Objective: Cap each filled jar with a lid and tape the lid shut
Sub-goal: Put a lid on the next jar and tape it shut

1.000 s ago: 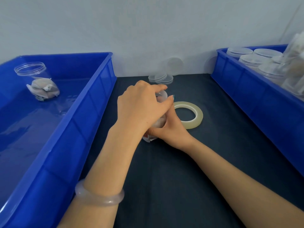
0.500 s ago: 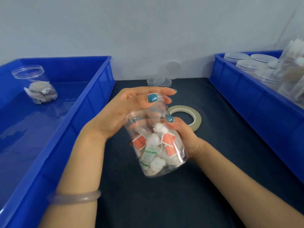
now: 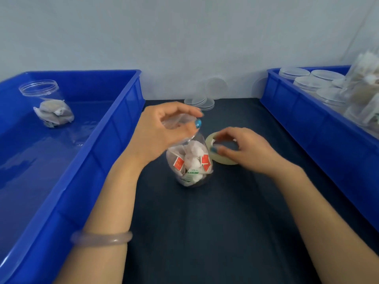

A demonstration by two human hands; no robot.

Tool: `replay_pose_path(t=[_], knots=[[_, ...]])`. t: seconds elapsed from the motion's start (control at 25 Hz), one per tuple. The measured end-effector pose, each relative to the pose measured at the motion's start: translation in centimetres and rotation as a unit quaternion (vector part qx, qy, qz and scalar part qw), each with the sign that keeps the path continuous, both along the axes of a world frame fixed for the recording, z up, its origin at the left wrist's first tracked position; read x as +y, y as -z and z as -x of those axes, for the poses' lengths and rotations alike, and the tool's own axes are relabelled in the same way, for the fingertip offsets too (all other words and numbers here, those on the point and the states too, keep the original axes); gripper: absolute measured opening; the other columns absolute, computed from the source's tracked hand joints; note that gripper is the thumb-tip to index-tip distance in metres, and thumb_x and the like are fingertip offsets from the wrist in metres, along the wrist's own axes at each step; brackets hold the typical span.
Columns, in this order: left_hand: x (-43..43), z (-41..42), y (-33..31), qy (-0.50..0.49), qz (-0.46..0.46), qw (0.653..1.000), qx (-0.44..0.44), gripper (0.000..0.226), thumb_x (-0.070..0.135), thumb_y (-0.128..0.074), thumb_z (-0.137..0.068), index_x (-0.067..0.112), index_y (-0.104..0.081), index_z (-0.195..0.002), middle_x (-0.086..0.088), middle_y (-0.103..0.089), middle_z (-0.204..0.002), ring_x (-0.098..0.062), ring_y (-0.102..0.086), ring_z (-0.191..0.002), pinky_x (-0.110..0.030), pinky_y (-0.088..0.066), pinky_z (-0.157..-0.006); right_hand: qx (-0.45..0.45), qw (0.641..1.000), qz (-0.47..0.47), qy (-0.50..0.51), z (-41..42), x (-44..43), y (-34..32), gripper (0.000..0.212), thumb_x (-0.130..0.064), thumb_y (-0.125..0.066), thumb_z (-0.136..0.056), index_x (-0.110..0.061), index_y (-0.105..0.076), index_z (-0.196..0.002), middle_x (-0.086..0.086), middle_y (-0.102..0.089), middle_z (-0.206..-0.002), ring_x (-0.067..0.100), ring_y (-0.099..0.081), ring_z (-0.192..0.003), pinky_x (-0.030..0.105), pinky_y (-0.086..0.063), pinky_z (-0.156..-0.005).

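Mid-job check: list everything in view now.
jar: 1, clear, sachet-filled, mat centre
tape roll: 1, pale yellow, right of jar
lids: stack, clear, back of mat
left bin: 1, blue, left of mat
right bin: 1, blue, right of mat
open jar: 1, clear, left bin
lidded jars: several, clear, right bin
bracelet: 1, pale, left wrist
left hand: 1, grips jar top
right hand: 1, grasps tape roll

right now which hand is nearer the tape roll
Right. The right hand curls over the tape roll; the left hand sits apart to its left, gripping the jar.
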State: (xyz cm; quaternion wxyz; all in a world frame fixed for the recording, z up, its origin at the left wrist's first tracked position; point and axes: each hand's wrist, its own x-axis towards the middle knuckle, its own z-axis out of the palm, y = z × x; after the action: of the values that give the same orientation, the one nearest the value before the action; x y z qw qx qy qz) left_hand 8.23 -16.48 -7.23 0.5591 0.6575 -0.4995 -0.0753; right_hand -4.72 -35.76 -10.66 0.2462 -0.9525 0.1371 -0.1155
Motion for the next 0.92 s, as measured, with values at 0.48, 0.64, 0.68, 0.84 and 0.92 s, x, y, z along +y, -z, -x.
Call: replay_pose_path(t=[0.48,0.64,0.68,0.84,0.92], knots=[[-2.0,1.9,0.8,-0.174,0.028,0.916,-0.360,0.026,0.039,-0.062,-0.090,0.023,-0.076,-0.106,0.012,-0.072,-0.108,-0.012,-0.063,-0.107,-0.032,-0.046,-0.095,-0.042,0.995,-0.091,0.022,1.1,-1.8,0.4,0.010,-0.035,-0.044,-0.103,-0.027,-0.049,-0.105,-0.012,-0.062,-0.082,0.015,-0.057,-0.079,0.038,-0.047,-0.073],[-2.5,2.6,0.9,-0.222,0.022,0.880,-0.420,0.049,0.048,-0.066,-0.090,0.017,-0.066,-0.128,0.004,-0.068,-0.122,-0.017,-0.063,-0.111,-0.033,-0.049,-0.094,-0.217,0.949,-0.223,-0.042,1.1,0.7,-1.2,0.017,-0.029,-0.042,-0.097,-0.025,-0.056,-0.103,0.004,-0.053,-0.085,0.019,-0.047,-0.078,0.035,-0.040,-0.073],[-2.6,2.8,0.9,-0.225,0.010,0.882,-0.415,0.055,0.050,-0.065,-0.090,0.016,-0.063,-0.133,0.003,-0.066,-0.127,-0.017,-0.062,-0.115,-0.033,-0.049,-0.095,-0.224,0.948,-0.218,-0.062,1.2,1.1,-1.5,0.020,-0.027,-0.040,-0.095,-0.024,-0.057,-0.105,0.004,-0.053,-0.085,0.021,-0.047,-0.079,0.035,-0.039,-0.073],[-2.9,3.7,0.7,-0.247,0.006,0.888,-0.388,0.053,0.046,-0.052,-0.098,0.013,-0.057,-0.139,0.001,-0.060,-0.137,-0.015,-0.058,-0.120,-0.031,-0.049,-0.096,-0.244,0.948,-0.185,-0.081,1.3,1.8,-2.0,0.025,-0.022,-0.039,-0.095,-0.014,-0.057,-0.111,-0.001,-0.053,-0.087,0.020,-0.047,-0.081,0.041,-0.040,-0.075],[-3.1,4.2,0.7,-0.258,0.022,0.883,-0.391,0.048,0.038,-0.051,-0.100,0.011,-0.056,-0.140,-0.001,-0.059,-0.138,-0.016,-0.059,-0.119,-0.030,-0.048,-0.097,-0.257,0.950,-0.163,-0.074,1.3,2.2,-1.9,0.025,-0.021,-0.038,-0.097,-0.013,-0.056,-0.113,-0.003,-0.052,-0.088,0.014,-0.047,-0.081,0.041,-0.042,-0.076]])
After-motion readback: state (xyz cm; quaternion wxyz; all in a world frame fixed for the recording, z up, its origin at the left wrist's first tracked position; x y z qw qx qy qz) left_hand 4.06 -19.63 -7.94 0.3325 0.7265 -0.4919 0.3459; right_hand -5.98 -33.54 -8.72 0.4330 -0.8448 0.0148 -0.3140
